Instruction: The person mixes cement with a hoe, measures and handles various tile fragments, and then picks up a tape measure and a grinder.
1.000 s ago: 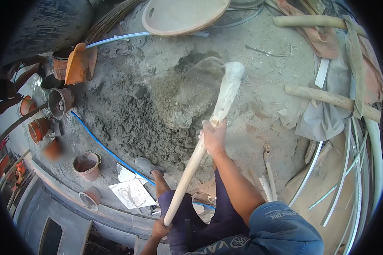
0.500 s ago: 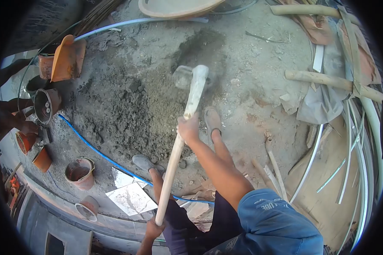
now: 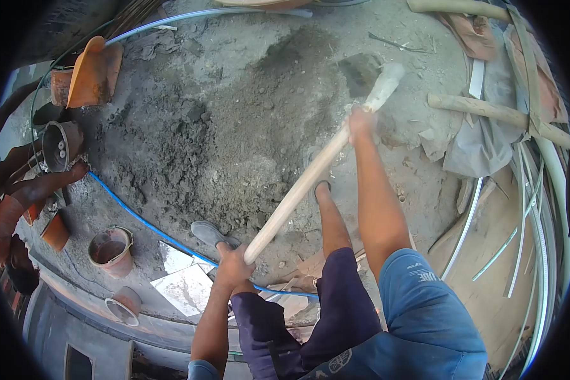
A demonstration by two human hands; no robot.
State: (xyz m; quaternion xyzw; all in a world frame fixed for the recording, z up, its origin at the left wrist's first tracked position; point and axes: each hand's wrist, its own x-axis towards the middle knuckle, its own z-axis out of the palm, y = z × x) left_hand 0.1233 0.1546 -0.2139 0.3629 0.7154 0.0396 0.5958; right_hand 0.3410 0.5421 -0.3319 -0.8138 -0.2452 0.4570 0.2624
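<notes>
A long wooden-handled hoe slants across the view, held in both my hands. My left hand is closed round the lower end of its handle, above my left knee. Farther up, my right hand grips the shaft just below the pale, cement-coated head. The grey blade lies close over the ground at the upper right, slightly blurred. To the left of the handle spreads a heap of dark, crumbly wet mortar, with a damp patch behind it.
At the left, a co-worker's hand is beside a bucket. More buckets stand nearby. A blue hose runs past a white tile near my feet. Bamboo poles and pale plastic strips lie at the right.
The hoe head has swung to the right, with my right hand following. My left hand has risen with the handle's lower end. The co-worker at the left has leaned farther in.
</notes>
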